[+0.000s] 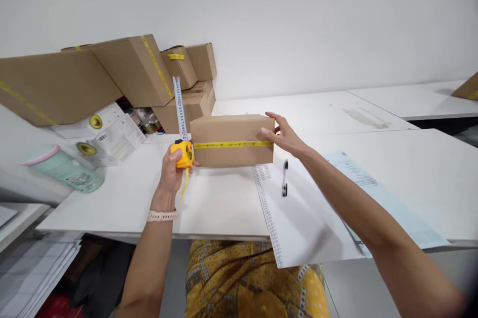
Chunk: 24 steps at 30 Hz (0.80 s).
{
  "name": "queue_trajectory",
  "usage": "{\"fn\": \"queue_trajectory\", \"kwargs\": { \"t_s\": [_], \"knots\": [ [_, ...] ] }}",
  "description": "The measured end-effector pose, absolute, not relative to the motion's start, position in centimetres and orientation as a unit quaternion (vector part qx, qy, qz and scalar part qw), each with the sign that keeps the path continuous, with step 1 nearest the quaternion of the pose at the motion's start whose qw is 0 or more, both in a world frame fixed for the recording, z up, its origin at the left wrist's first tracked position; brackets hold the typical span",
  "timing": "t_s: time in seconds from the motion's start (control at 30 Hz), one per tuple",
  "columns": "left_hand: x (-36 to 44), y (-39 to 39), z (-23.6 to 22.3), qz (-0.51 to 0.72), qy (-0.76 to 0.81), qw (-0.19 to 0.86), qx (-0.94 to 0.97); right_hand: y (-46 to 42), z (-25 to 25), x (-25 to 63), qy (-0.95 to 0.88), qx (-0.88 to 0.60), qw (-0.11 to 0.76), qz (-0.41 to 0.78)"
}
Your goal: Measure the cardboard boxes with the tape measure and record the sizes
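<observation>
My left hand (pixel 172 167) is closed round a yellow tape measure (pixel 182 153). Its white blade (pixel 179 108) sticks straight up beside the left end of a small cardboard box (pixel 231 131). The box lies on the white table (pixel 220 198) and is bound with yellow tape. My right hand (pixel 286 135) rests against the box's right end, fingers curled onto its top edge and side. A pale pink watch strap is on my left wrist.
A black pen (pixel 285 177) lies on a large printed sheet (pixel 298 213) right of the box. Several cardboard boxes (pixel 123 74) are stacked at the back left, above avocado-printed packs (pixel 100 134). A teal and pink bottle (pixel 63 168) lies at the left edge.
</observation>
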<state>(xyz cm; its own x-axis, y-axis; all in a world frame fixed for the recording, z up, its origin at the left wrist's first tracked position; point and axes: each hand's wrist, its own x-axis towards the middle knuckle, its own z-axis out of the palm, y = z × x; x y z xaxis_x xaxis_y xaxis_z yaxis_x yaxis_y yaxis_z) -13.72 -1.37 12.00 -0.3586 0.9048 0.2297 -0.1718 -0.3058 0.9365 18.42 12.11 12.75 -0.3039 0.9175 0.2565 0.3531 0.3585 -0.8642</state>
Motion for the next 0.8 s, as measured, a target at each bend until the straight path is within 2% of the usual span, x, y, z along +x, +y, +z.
{"fn": "queue_trajectory", "kwargs": {
  "t_s": [0.17,0.47,0.67,0.8],
  "knots": [
    [-14.0,-1.3,14.4,0.697,0.438,0.381,0.422,12.2,14.8,18.4,-0.754,-0.396,0.386,0.354],
    [-13.7,-1.9,12.5,0.695,0.442,0.384,0.417,11.6,15.2,17.8,-0.769,-0.460,0.346,0.279],
    [-13.7,-1.6,12.4,0.700,0.437,0.387,0.411,13.1,16.2,17.3,-0.771,-0.510,0.337,0.179],
    [-13.9,-0.9,12.8,0.699,0.435,0.388,0.415,14.4,17.5,15.7,-0.814,-0.478,0.317,0.088]
  ]
}}
